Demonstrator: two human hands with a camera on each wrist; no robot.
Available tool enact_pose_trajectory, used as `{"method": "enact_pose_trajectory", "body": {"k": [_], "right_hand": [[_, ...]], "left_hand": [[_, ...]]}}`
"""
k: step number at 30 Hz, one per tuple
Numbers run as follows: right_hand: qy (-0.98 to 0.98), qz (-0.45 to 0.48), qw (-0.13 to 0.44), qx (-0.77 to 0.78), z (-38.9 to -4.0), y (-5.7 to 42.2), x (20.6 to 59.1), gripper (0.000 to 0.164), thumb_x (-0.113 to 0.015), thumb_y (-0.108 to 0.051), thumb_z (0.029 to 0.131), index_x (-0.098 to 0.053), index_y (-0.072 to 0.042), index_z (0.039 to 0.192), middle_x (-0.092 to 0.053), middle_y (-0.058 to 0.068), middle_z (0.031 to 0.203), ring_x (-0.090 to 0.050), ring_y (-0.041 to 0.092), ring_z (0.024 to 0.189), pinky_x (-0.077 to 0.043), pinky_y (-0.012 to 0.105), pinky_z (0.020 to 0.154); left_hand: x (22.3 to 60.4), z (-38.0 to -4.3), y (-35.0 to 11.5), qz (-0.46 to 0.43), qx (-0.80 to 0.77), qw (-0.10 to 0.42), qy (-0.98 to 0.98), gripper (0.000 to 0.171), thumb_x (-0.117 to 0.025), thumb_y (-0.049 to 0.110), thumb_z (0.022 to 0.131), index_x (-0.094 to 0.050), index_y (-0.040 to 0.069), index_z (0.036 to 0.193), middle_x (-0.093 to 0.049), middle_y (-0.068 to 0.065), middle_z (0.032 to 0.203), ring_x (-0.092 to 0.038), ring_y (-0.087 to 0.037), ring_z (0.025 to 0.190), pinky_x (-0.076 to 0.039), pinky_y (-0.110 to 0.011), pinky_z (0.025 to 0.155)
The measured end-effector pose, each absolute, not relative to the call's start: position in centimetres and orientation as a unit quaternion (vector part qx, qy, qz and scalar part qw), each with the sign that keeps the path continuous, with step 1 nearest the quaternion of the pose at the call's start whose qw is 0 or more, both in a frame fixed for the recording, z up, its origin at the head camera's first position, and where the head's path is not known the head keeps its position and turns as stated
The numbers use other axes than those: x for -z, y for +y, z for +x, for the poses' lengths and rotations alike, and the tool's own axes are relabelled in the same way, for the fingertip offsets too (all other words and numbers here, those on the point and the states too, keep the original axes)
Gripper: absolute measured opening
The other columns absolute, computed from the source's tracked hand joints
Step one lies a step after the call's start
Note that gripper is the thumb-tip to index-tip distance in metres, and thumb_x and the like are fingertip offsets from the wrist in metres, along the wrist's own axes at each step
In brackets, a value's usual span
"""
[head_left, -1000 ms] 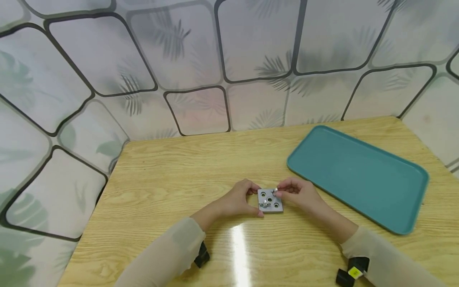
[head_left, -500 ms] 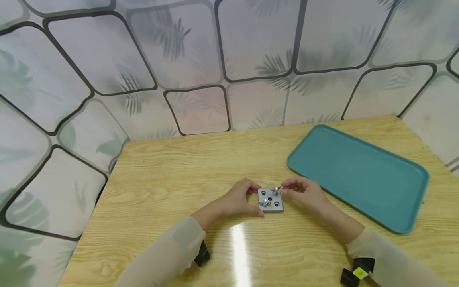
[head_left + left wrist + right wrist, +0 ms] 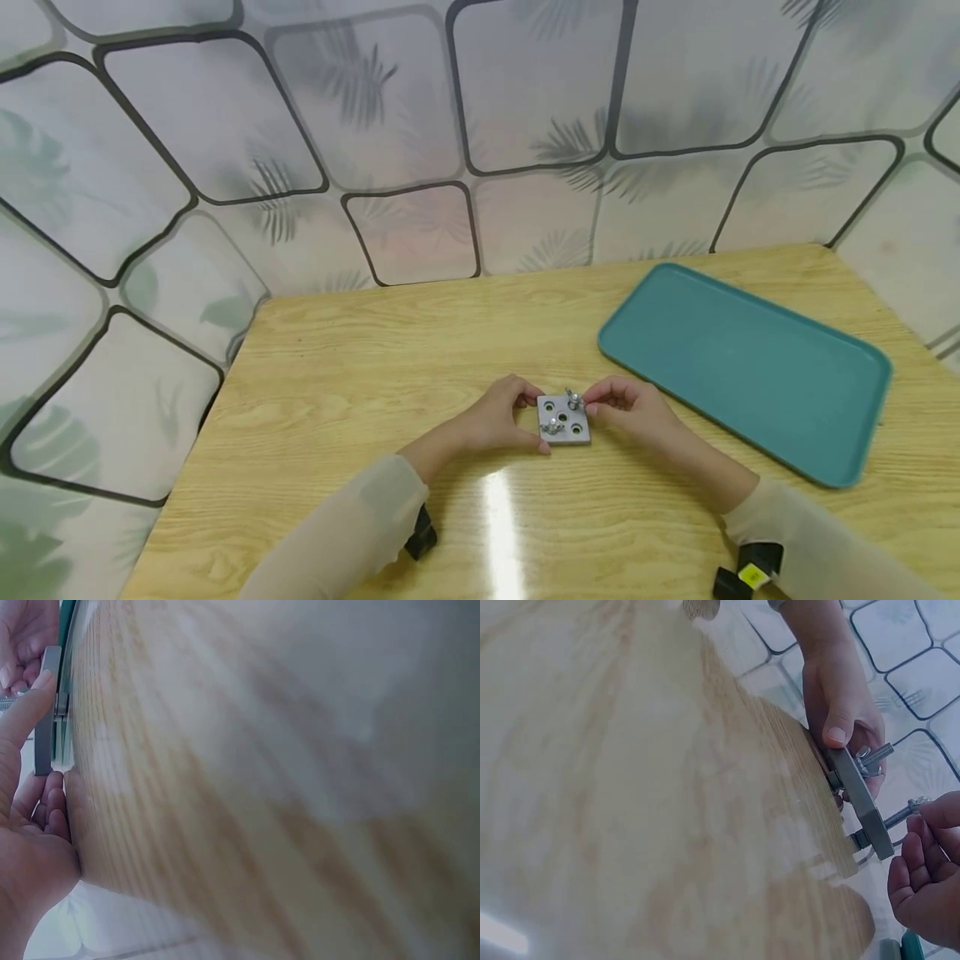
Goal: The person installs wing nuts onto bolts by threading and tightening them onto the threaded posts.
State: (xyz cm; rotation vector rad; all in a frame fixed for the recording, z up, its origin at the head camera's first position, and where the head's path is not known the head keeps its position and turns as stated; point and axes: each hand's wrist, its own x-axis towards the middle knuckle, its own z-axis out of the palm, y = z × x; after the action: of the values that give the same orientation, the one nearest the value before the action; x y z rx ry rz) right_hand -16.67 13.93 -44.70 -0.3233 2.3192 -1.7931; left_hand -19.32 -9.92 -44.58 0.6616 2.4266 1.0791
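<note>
A square grey metal plate [image 3: 564, 435] with several holes is gripped along its left side by my left hand [image 3: 491, 414], thumb at the near edge, fingers at the far edge. Two bolts stand up through it. The near-left bolt carries a wing nut [image 3: 871, 761] low against the plate. On the far-right bolt [image 3: 897, 817], another wing nut [image 3: 917, 803] sits near the free end of the thread. Thumb and index finger of my right hand [image 3: 633, 408] pinch at this wing nut. Bolt heads [image 3: 860, 840] show beneath the plate in the right wrist view.
A teal tray [image 3: 750, 375] lies at the right of the wooden table [image 3: 390, 350], behind my right hand. A patterned curtain [image 3: 540, 217] hangs past the far edge and along the left side. Light glares off the tabletop near my left forearm.
My right fingers drew back slightly right from the far-right wing nut, then came in to it again. That wing nut is turned to a different angle. The left hand and plate stay put.
</note>
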Motion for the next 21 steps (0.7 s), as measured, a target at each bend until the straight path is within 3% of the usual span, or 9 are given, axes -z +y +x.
{"method": "enact_pose_trajectory", "body": {"k": [21], "right_hand": [[0.798,-0.089,0.088,0.589,-17.55,13.24,44.82,0.031,-0.074,-0.012,0.081,-0.063,0.006,0.104,-0.065,0.009,0.091,-0.058,0.007,0.078,-0.049,0.020,0.069]], "left_hand": [[44.93,-19.56,-10.36,0.249,-0.390,0.205,0.862,0.065,-0.086,0.030,0.066,-0.054,0.010,0.120,-0.050,0.003,0.109,-0.045,-0.011,0.101,-0.039,-0.025,0.091]]}}
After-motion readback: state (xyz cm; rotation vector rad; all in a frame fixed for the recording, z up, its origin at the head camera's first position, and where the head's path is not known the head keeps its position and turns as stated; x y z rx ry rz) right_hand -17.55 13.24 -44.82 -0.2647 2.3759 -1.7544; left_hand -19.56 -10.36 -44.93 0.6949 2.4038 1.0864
